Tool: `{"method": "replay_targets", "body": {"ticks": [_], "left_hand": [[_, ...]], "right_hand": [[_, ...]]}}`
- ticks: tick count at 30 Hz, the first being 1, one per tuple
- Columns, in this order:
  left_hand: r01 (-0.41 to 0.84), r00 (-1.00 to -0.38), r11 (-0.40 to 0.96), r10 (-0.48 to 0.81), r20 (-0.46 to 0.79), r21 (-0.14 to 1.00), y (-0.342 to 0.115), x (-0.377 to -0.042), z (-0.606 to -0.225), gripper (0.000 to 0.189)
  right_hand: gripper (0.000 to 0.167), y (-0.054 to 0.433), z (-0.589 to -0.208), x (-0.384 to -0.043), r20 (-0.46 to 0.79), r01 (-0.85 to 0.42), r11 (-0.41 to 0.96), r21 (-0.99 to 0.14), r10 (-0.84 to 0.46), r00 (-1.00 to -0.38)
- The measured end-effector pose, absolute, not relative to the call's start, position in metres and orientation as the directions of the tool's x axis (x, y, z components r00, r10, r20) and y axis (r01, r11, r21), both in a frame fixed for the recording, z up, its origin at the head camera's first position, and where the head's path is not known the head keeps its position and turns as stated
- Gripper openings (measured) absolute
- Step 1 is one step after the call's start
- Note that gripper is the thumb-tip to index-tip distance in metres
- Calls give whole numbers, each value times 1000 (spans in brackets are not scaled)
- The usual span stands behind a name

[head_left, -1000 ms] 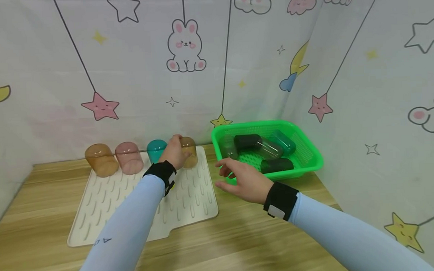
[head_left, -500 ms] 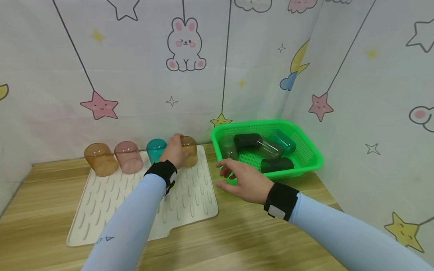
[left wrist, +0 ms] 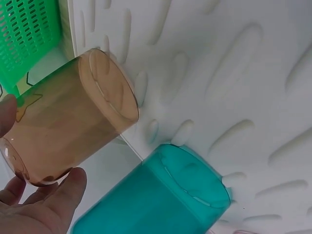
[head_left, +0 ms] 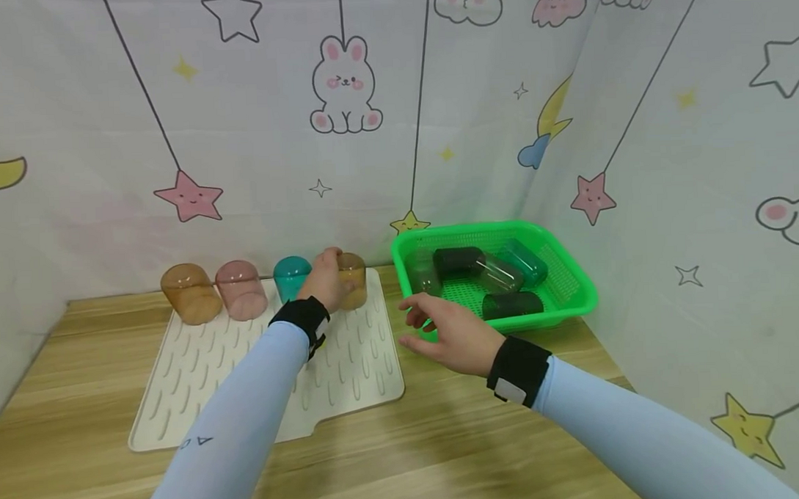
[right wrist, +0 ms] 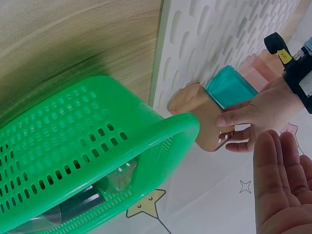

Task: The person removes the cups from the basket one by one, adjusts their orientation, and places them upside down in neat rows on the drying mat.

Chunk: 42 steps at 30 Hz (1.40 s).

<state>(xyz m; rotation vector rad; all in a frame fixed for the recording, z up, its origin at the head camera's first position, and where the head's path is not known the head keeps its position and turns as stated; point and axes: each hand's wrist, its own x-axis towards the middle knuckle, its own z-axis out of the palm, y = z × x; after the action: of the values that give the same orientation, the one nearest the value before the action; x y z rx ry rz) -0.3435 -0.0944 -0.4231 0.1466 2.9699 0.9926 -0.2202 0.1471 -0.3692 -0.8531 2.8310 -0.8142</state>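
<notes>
- I see a pale blue left sleeve [head_left: 243,409] with small dark outlined marks [head_left: 203,441] on the forearm.
- The right sleeve [head_left: 643,424] matches.
- Black left wristband [head_left: 299,317] and black right wristband [head_left: 521,363], each with a pale patch [head_left: 511,391].
- Left wrist: I make out a rounded black fitting [right wrist: 274,43] with a yellow label [right wrist: 284,56].

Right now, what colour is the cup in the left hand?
See-through amber-brown; the cup shows best in the left wrist view.
</notes>
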Motion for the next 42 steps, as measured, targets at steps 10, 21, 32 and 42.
{"method": "replay_targets", "body": {"ticks": [10,21,32,42], "left_hand": [[141,-990,802,132,58,580,-96,-337,-419,73],[188,-982,811,139,130,554,-99,-320,-409,73],[299,-953,707,182,243,641,-109,-267,-389,63],[306,-952,580,202,231,755,-120,-224,-385,58]], "right_hand": [[49,144,-365,-218,85,-504,697,-510,-542,-836],[49,144,-365,-218,87,-499,711,-495,-530,-843],[43,146,-361,-221,69,-514,736,-441,-543,-837],[41,154,-359,-229,47,-531,749,-397,-561,-827]]}}
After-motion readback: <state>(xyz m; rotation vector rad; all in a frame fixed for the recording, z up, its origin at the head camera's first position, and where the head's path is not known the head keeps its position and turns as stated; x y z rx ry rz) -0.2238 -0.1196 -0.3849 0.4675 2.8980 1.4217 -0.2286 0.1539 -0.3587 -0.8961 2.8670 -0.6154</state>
